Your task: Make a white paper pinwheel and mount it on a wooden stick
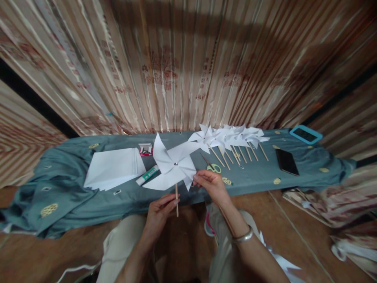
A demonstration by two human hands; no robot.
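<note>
A white paper pinwheel [176, 164] on a thin wooden stick stands upright over the front edge of the table. My left hand [160, 212] is closed around the stick below the blades. My right hand [212, 184] pinches the edge of one blade at the lower right. A silver pin head shows at the pinwheel's centre. Just left of the blades lie a green and white glue tube [147, 175] and a small red box [145, 149] of metal pins. Scissors [213, 168] with pale green handles rest behind my right hand.
A stack of white paper [113, 168] lies at the left of the cloth-covered table [250, 180]. Several pinwheels [229, 136] overlap at the back. On the right are a black phone [287, 162] and a blue-framed tablet [306, 134]. A patterned curtain [188, 67] hangs behind.
</note>
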